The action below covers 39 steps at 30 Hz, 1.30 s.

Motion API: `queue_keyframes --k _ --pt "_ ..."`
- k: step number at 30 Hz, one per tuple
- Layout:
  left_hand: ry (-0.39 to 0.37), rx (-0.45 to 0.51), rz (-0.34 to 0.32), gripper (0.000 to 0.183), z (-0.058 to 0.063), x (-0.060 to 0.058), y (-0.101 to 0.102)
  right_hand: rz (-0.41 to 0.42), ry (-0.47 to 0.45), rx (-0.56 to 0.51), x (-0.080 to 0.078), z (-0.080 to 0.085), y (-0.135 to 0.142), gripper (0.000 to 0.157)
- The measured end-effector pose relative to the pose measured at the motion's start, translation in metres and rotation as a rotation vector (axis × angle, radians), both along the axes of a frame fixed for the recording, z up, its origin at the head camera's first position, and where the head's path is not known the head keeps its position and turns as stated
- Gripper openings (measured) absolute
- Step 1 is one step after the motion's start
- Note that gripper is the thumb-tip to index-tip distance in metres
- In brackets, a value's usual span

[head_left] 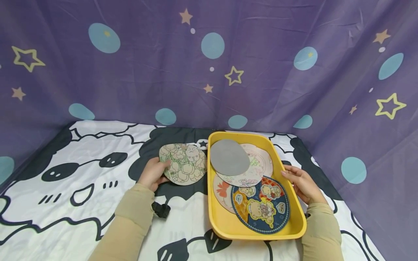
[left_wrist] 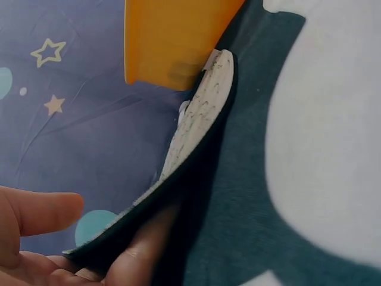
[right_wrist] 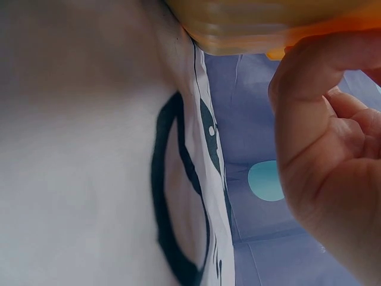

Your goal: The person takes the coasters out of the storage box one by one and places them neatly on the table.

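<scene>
My left hand [head_left: 154, 174] holds a roundish mouse pad [head_left: 184, 165] at its left edge, thumb on top and fingers beneath. Pale with a green, cream and pink cartoon pattern, the mouse pad [left_wrist: 199, 119] shows a dark underside in the left wrist view and is bent slightly upward. Its far edge lies close beside a yellow plastic bin [head_left: 254, 236]. At the bin's right wall, my right hand [head_left: 303, 184] grips the rim with its thumb on top. Inside the bin lie a plain grey pad [head_left: 229, 157], pale pink pads [head_left: 258, 159] and a dark blue bear pad [head_left: 261, 206], overlapping.
A white cloth with black cartoon faces [head_left: 81, 174] covers the table. Purple curtains [head_left: 147, 72] with stars and blue ovals hang behind and at the sides. A small black device [head_left: 161, 209] is at my left wrist.
</scene>
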<state>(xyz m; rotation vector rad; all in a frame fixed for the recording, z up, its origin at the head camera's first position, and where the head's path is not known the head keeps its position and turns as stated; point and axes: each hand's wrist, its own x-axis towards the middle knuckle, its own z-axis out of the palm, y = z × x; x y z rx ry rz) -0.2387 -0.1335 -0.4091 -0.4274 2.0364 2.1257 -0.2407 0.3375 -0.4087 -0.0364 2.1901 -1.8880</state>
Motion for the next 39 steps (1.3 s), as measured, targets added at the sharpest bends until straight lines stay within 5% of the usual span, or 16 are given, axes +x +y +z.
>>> queue_keyframes --k 11,17,39 --pt "0.017 -0.083 -0.037 0.059 0.012 0.003 -0.002 0.008 -0.001 -0.017 0.000 0.000 0.000 0.051" --pt "0.024 -0.076 -0.002 0.073 0.017 0.006 -0.004 0.009 -0.002 -0.014 0.000 0.000 0.000 0.050" --pt "0.053 -0.111 0.047 0.075 0.023 0.009 -0.004 0.008 0.012 -0.044 0.000 -0.001 0.000 0.044"
